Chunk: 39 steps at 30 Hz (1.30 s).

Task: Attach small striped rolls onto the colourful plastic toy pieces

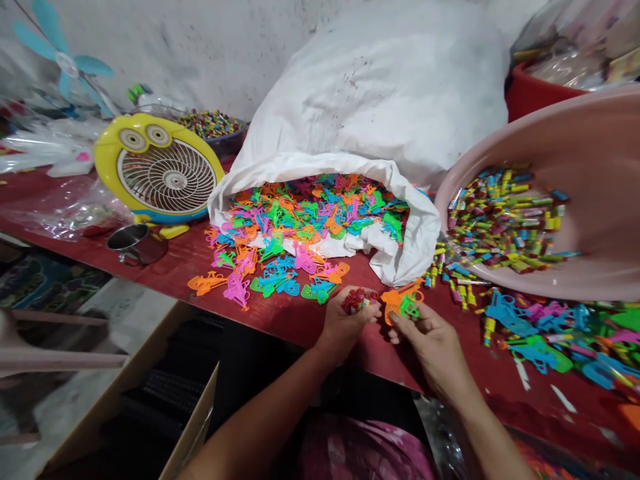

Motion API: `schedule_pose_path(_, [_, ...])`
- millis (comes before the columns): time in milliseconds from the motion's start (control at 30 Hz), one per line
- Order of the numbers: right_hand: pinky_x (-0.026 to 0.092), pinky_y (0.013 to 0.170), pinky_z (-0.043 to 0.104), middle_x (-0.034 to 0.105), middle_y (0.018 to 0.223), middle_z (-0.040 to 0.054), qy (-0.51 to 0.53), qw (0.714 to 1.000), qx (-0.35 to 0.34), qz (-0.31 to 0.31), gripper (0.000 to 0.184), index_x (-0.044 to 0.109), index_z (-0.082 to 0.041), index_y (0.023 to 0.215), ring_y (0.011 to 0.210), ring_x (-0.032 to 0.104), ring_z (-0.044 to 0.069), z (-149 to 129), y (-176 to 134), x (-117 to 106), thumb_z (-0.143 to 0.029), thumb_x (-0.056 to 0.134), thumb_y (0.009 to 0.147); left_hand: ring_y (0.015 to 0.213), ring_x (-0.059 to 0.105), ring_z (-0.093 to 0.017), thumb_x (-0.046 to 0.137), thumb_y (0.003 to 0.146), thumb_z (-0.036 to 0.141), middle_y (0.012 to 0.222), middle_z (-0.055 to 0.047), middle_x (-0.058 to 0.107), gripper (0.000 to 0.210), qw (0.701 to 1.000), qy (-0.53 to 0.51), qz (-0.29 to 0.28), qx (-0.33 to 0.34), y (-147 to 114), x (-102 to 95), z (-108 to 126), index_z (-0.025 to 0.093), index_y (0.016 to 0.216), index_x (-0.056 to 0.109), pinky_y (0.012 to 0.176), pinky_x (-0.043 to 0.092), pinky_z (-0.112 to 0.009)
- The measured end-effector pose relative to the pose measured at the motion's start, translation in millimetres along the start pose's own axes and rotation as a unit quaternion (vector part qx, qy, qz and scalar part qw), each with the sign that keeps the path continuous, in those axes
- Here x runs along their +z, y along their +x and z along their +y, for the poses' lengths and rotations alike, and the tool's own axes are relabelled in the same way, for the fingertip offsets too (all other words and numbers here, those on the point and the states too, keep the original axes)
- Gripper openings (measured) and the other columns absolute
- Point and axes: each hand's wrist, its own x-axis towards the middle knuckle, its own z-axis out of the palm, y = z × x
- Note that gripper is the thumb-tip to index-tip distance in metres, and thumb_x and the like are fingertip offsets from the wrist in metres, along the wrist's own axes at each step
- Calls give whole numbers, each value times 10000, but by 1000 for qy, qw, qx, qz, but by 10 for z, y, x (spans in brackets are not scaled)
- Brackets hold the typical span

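Orange toy (395, 301) and a green one (411, 308) sit pinched in the right hand (433, 340) at lower centre, below the white sack (400, 100). Left hand (345, 320) closes around small reddish pieces (356, 300). Pairing looks underway; joining them likely calls for careful alignment.

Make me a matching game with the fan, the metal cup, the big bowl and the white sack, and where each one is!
Things:
1. yellow fan
2. metal cup
3. pink bowl
4. white sack

Places:
A. middle of the table, spilling bright plastic toys
B. far right, tipped, full of small colourful tubes
C. left side, standing upright
D. just in front of the fan

Pairs: 1-C, 2-D, 3-B, 4-A
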Motion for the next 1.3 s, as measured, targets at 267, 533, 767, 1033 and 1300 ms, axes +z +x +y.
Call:
schedule_pose_path(267, [442,512,215,615,679,0,-150,984,-83,43,313,654,-184,985,569,563,136,-82,-86,75,-473,646,864,659,585,-134,765,703,260,742,-21,656,238,999,38,15,28,25,13,-78,133,880,668,648,463,-247])
schedule_pose_path(533, [414,491,227,570,626,-6,-278,946,-149,73,295,622,-185,869,535,538,137,-113,-110,199,-470,555,907,655,555,-134,680,749,188,749,-18,638,120,978,169,60,107,11,5,-153,147,859,654,636,444,-247])
schedule_pose_path(767, [474,482,253,600,656,0,-193,975,-92,52,349,613,-186,948,517,575,158,-115,-86,156,-523,588,861,755,599,-179,594,803,145,796,-37,640,84,911,321,9,258,-13,-54,-174,185,870,625,702,463,-285])
schedule_pose_path(1033, [373,388,245,570,524,-17,-127,986,24,108,448,586,-197,886,404,493,149,-119,-87,-226,-610,674,734,738,617,-184,662,767,181,822,-41,676,121,930,336,-19,147,-36,8,-119,186,888,662,661,449,-278])
schedule_pose_path(1300, [312,466,402,641,889,213,-654,679,-28,332,485,668,-268,985,726,618,375,-275,49,-1516,-678,491,796,528,468,-73,775,708,278,653,46,549,308,989,-15,144,26,-40,-336,309,151,934,609,512,366,-192])
